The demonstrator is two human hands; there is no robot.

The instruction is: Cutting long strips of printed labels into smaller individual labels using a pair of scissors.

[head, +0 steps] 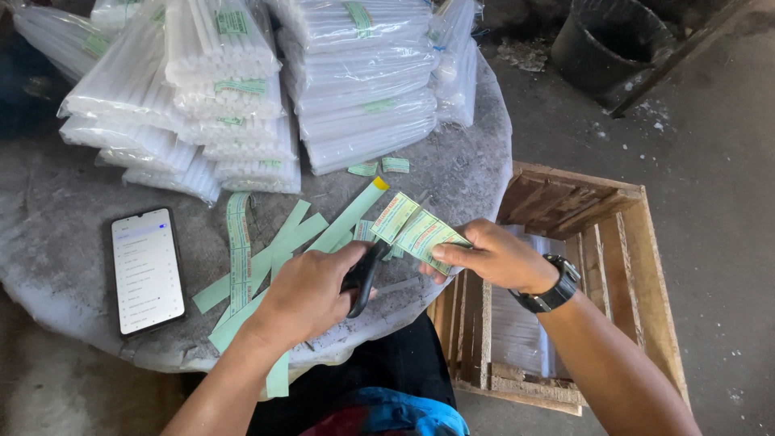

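Scissors (363, 274) in left hand (311, 292), right hand (492, 257) pinching green label strip (413, 230)

- Packs (242, 97) of white sticks in clear wrap, stacked in piles at the far side of the table (64, 218), some with green bands.
- Phone (147, 270), screen lit, flat near the table's left edge.
- Green strips (266, 258), long, strewn mid-table, some overlapping, one hanging over the near edge.
- Two small green slips (379, 167) just beside the right-hand pile.
- Crate (613, 242), wooden, slatted, on the floor (710, 161) touching the table's right side, with clear-wrapped packs inside.
- Bucket (605, 40), dark, on the floor well beyond the crate.
- White crumbs scattered on the floor near the bucket.
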